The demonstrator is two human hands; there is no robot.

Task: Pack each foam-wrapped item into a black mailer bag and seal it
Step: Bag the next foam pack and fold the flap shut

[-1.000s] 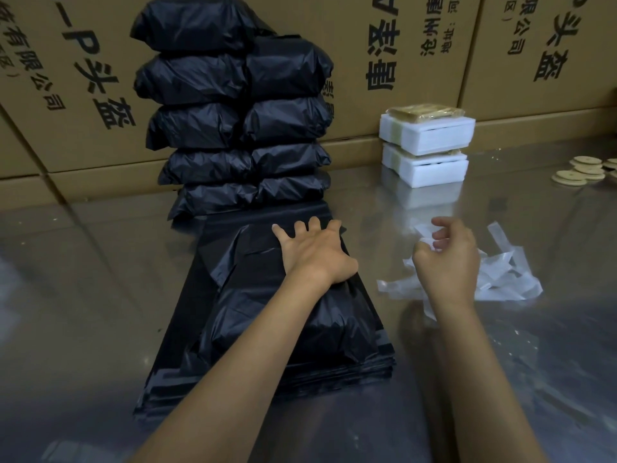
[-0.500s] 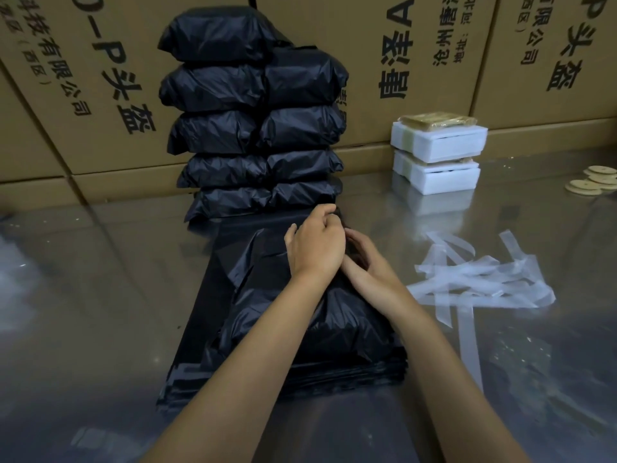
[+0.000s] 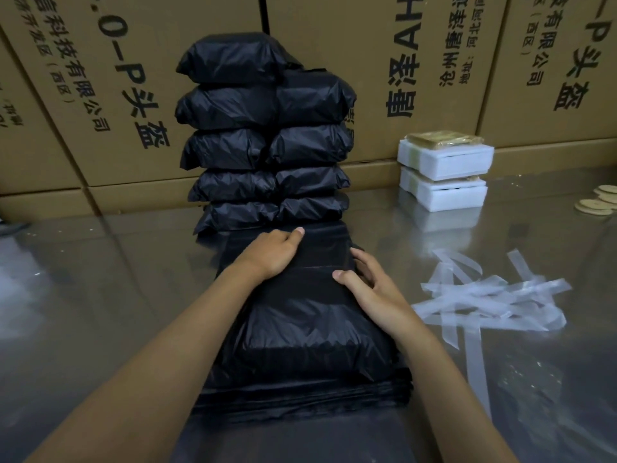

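Behind the hands: packed bags [image 3: 267, 135] stacked | both hands flat, pressing mailer bag [image 3: 307, 322] | right: strips [image 3: 494, 295]

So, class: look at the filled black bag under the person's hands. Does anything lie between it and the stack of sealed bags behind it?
Nothing visible does. Both the left hand and right hand rest directly on the filled bag, and the stack of sealed bags stands right behind it with no object between.

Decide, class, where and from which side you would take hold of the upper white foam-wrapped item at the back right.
Grip the upper foam-wrapped item by its two short ends, coming from above and in front. It lies flat on the lower foam-wrapped item with cardboard boxes close behind, so the rear is probably blocked.
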